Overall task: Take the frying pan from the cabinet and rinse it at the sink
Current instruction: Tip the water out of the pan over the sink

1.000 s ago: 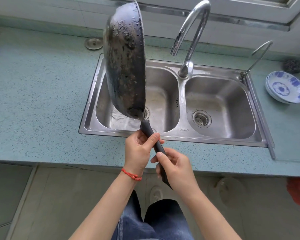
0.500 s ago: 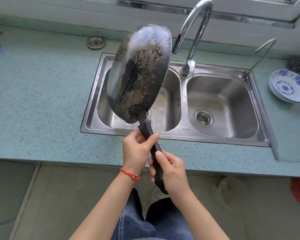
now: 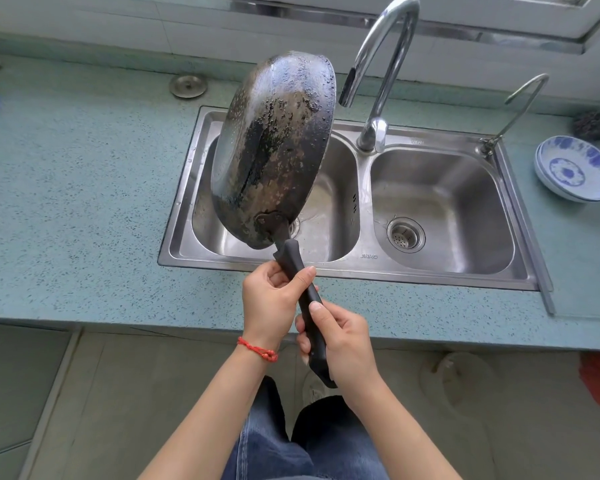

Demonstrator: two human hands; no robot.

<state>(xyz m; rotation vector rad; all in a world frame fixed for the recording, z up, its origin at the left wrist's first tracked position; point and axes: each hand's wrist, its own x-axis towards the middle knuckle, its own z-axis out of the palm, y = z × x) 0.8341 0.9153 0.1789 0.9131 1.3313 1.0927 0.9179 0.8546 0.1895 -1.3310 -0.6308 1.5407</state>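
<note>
A worn black frying pan [image 3: 274, 147] is held tilted on edge above the left basin of the steel double sink [image 3: 440, 275], its wet, scorched underside facing me. Both hands grip its black handle: my left hand [image 3: 272, 299], with a red string at the wrist, holds it just behind the pan, and my right hand [image 3: 340, 337] holds it nearer the end. The tall chrome tap [image 3: 378, 64] arches just right of the pan's top edge; I see no water running from it.
The sink sits in a speckled teal countertop [image 3: 84, 188]. Blue-and-white bowls [image 3: 575, 169] are stacked at the right, behind them a dark scourer [image 3: 591, 124]. A small second tap [image 3: 515, 109] stands at the sink's right corner. A metal sink plug [image 3: 187, 86] lies behind the left basin.
The pan has turned about its handle from nearly edge-on to showing its underside, and has tipped lower and to the right, toward the tap. Both hands kept their grip.
</note>
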